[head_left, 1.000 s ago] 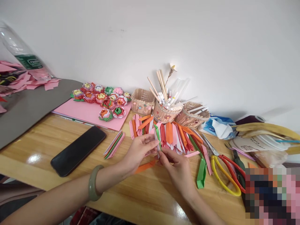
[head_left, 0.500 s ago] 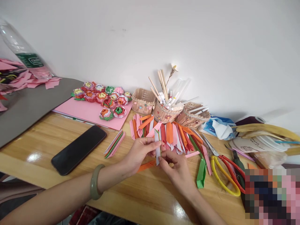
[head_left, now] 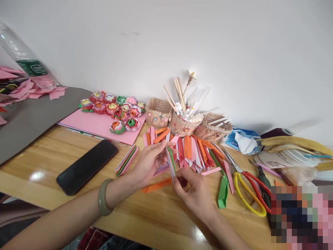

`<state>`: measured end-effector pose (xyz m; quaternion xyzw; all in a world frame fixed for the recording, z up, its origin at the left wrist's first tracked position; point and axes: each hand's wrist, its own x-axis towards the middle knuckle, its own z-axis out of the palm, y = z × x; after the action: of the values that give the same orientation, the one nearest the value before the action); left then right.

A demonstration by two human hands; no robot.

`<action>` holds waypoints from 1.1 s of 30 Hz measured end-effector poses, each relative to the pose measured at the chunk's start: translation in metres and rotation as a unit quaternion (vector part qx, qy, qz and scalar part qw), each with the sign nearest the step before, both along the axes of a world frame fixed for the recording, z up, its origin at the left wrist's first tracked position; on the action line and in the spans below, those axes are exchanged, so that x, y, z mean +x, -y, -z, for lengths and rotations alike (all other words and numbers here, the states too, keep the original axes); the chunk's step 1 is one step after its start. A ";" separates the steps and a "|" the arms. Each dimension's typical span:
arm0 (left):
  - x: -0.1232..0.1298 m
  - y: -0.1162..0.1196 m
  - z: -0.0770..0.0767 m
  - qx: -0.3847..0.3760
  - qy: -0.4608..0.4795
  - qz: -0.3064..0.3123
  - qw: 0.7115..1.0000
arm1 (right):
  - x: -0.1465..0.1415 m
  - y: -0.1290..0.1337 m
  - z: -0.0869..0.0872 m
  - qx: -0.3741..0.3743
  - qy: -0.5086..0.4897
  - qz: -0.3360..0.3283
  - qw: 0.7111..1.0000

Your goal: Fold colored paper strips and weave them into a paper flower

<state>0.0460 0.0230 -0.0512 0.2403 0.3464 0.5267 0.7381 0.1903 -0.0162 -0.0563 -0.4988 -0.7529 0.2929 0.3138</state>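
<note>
A small stack of folded paper strips point(head_left: 171, 161), white on the outside with green showing inside, stands tilted between my hands. My left hand point(head_left: 152, 159), wearing a jade-coloured bangle, holds its upper part, with the thumb near the top end and fingers behind. Thumb and finger of my right hand point(head_left: 194, 189) pinch the lower end. Behind them lies a heap of folded strips point(head_left: 191, 149) in orange, pink, white and red. An orange strip point(head_left: 158, 185) lies beneath my hands. Another small stack of strips point(head_left: 127, 160) rests left of my left hand.
Paper flowers point(head_left: 113, 108) sit on pink paper point(head_left: 85, 121), with a black phone point(head_left: 87, 166) in front. Three decorated baskets point(head_left: 157, 118) stand by the wall, some holding sticks. Scissors point(head_left: 249, 194), a green folded piece point(head_left: 223, 192) and a tissue pack point(head_left: 241, 140) lie right. A bottle point(head_left: 31, 66) leans left.
My left thumb has shifted up toward the strips' top end. The strips have turned and tilted left, showing more green between the layers. My right hand keeps its pinch low down.
</note>
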 end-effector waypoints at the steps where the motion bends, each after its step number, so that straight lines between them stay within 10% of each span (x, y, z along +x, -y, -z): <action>1: 0.000 0.000 -0.001 0.001 0.000 0.000 1.000 | 0.000 0.000 0.001 0.013 0.005 0.003 1.000; 10: 0.007 0.011 0.002 -0.001 -0.109 0.095 0.989 | 0.002 -0.003 0.001 0.055 0.044 0.030 0.997; 14: 0.006 0.010 0.007 -0.024 -0.104 0.061 0.992 | 0.014 -0.010 -0.004 0.072 0.036 0.050 0.995; 20: 0.001 0.004 0.002 -0.006 -0.089 -0.029 0.996 | 0.051 -0.035 -0.015 0.089 0.062 0.275 0.955; 33: -0.005 0.001 -0.011 0.001 -0.095 -0.090 0.991 | 0.038 -0.045 -0.001 -0.030 0.276 0.250 0.928</action>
<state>0.0410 0.0223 -0.0401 0.2580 0.4347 0.5657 0.6515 0.2280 0.0286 -0.0557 -0.7411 -0.6516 0.0780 0.1417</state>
